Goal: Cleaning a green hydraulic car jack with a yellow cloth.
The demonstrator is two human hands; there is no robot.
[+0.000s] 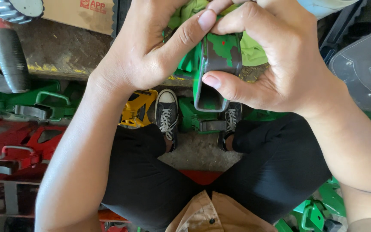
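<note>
Both hands hold a short square metal tube (214, 75), grey with worn green paint, its open end facing me. My left hand (147, 47) grips its upper left side, the thumb pressed along the top edge. My right hand (275, 60) wraps the right side, with the thumb across the tube's lower face and a finger on top. A bright green cloth (254, 51) is bunched behind the tube, under the fingers of both hands. How far the tube reaches behind the hands is hidden.
I sit with knees apart in black trousers (151, 180) and black lace-up sneakers (167, 116). Green (35, 105), red (18, 146) and yellow (136, 109) metal stands lie on the floor around my feet. A grey plastic cover (361, 68) sits at right, a cardboard box (78, 15) at top left.
</note>
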